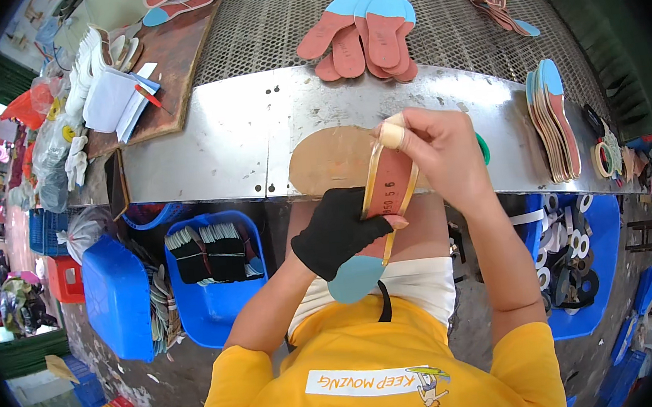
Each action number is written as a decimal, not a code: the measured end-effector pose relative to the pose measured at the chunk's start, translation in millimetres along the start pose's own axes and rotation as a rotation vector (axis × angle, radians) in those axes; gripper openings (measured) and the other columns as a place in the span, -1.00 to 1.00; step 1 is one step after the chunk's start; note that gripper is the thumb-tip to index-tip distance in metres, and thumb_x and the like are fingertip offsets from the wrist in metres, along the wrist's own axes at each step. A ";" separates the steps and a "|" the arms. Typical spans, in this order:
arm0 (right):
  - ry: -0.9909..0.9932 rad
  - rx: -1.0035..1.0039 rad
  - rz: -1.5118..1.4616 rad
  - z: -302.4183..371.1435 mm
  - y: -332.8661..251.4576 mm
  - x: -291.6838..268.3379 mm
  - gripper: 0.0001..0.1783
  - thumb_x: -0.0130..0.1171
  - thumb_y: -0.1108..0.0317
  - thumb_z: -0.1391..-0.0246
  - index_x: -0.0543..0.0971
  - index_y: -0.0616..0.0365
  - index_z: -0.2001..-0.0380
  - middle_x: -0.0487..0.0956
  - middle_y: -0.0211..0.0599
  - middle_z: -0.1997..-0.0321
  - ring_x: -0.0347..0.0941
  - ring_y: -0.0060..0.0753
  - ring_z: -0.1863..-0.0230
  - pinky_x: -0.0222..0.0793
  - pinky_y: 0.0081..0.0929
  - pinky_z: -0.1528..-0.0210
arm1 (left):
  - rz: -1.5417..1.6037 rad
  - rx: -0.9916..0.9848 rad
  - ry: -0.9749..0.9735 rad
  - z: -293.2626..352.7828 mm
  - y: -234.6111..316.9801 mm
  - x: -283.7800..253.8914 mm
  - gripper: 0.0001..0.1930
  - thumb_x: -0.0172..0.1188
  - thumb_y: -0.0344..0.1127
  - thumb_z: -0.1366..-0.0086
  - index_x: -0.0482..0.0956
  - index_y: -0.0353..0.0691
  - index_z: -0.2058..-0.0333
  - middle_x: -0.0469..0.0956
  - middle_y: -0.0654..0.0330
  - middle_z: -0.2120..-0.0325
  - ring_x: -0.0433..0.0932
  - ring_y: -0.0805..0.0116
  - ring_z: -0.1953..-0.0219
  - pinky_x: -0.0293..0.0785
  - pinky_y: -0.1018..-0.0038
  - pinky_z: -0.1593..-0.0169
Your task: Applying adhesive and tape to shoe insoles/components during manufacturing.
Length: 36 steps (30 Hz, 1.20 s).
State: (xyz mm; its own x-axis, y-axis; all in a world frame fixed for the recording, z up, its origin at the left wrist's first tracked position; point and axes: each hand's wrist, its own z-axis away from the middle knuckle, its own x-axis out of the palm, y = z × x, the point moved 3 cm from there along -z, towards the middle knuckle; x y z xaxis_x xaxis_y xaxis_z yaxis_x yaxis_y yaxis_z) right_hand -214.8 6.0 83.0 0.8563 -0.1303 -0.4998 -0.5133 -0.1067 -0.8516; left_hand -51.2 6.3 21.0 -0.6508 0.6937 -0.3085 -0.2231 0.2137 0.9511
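My left hand point(342, 233), in a black fingerless-looking glove, grips the middle of an insole point(391, 186). This insole is reddish brown with a yellowish edge, and its light blue end hangs over my lap. At its upper end, my right hand point(445, 146) pinches the rim between thumb and fingers, with pale tape wrapped round a digit. Whether a separate strip lies under those fingers I cannot tell. Just beyond the hands, a brown rounded sheet point(328, 160) rests at the edge of the metal bench point(235, 134).
A fanned pile of insoles point(381, 36) lies ahead on the mesh surface point(272, 30). More insoles point(551, 122) stand stacked at the right, near tape rolls point(605, 156). Below the bench are blue bins point(224, 321), some with bundled pieces. A wooden board point(184, 84) holds papers at left.
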 end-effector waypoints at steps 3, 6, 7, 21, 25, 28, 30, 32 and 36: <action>-0.164 0.059 -0.397 -7.6 8.8 -2.2 -0.74 0.10 0.30 -0.16 0.62 0.32 0.36 0.61 -0.30 0.49 0.45 -0.70 0.42 0.38 -0.60 0.35 | 0.110 -0.092 -0.069 -3.0 0.1 1.6 -0.68 0.38 -0.25 -0.02 0.60 -0.28 0.27 0.62 0.17 0.42 0.57 0.39 0.37 0.47 0.46 0.24; -0.196 -0.021 -0.446 -1.8 7.3 -1.9 -0.72 0.04 0.31 -0.20 0.62 0.32 0.31 0.63 -0.38 0.44 0.48 -0.66 0.37 0.39 -0.62 0.28 | 0.245 -0.122 -0.094 -2.8 -7.8 6.0 -0.71 0.38 -0.30 -0.03 0.61 -0.27 0.26 0.62 0.20 0.41 0.56 0.47 0.37 0.47 0.49 0.25; -0.196 -0.021 -0.448 -1.5 5.9 -2.6 -0.72 0.04 0.31 -0.20 0.62 0.32 0.31 0.63 -0.38 0.44 0.48 -0.66 0.37 0.39 -0.62 0.28 | 0.274 -0.125 -0.096 -1.6 -11.1 8.9 -0.72 0.38 -0.32 -0.03 0.61 -0.26 0.26 0.62 0.22 0.41 0.55 0.49 0.37 0.48 0.50 0.26; -0.033 0.113 -0.468 -12.4 28.9 -17.1 -0.79 0.16 0.29 -0.14 0.60 0.23 0.37 0.55 -0.57 0.52 0.35 -0.83 0.55 0.19 -0.74 0.56 | 1.152 -0.220 -0.079 -7.6 -40.3 10.3 -0.28 0.25 -0.07 -0.22 0.16 -0.29 -0.24 0.47 0.14 0.05 0.46 0.45 0.03 0.42 0.53 -0.01; 0.159 0.136 -0.270 -10.4 33.9 -5.9 -0.85 0.18 0.36 -0.13 0.59 0.23 0.40 0.54 -0.53 0.56 0.30 -0.87 0.60 0.12 -0.74 0.62 | 0.426 0.102 0.213 -9.2 -17.0 0.0 -0.41 0.16 -0.29 -0.30 0.17 -0.30 -0.24 0.47 0.19 0.06 0.45 0.53 0.07 0.40 0.59 0.02; 0.265 0.162 -0.557 4.7 36.4 10.2 -0.88 0.20 0.38 -0.10 0.58 0.22 0.40 0.52 -0.52 0.59 0.35 -0.83 0.61 0.16 -0.75 0.62 | 0.587 -0.170 0.270 -10.3 -7.5 -6.7 -0.42 0.10 -0.36 -0.32 0.15 -0.24 -0.27 0.45 0.23 0.04 0.41 0.55 0.11 0.37 0.59 0.03; -0.011 0.339 -0.707 30.3 32.4 37.0 -0.87 0.21 0.37 -0.09 0.57 0.21 0.41 0.52 -0.50 0.59 0.41 -0.75 0.61 0.24 -0.76 0.62 | 0.689 -0.115 0.285 -13.5 -13.3 -11.2 -0.42 0.10 -0.35 -0.32 0.15 -0.25 -0.27 0.45 0.23 0.03 0.40 0.55 0.09 0.36 0.59 0.01; -0.046 0.262 -0.712 42.3 35.9 45.8 -0.89 0.22 0.38 -0.08 0.56 0.20 0.44 0.55 -0.46 0.56 0.45 -0.71 0.60 0.30 -0.76 0.61 | 0.687 -0.074 0.263 -10.8 -20.1 -10.0 -0.42 0.08 -0.33 -0.33 0.15 -0.28 -0.28 0.43 0.24 -0.01 0.38 0.55 0.05 0.33 0.58 -0.04; 0.126 0.200 -0.685 15.0 46.8 19.4 -0.90 0.20 0.38 -0.10 0.58 0.20 0.40 0.57 -0.48 0.53 0.44 -0.74 0.57 0.28 -0.76 0.58 | 0.765 -0.115 0.155 -3.0 -17.7 -11.1 -0.44 0.07 -0.41 -0.31 0.18 -0.26 -0.27 0.41 0.23 -0.08 0.36 0.53 -0.03 0.28 0.55 -0.12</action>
State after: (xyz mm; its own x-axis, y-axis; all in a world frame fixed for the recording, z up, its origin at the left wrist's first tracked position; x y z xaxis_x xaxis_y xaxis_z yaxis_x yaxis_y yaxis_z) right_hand -221.4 13.2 31.0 0.9626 -0.2122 0.1683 0.1670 -0.0244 -0.9857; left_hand -42.2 -7.3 7.6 -0.7458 0.5136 0.4242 0.2595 -0.3624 0.8951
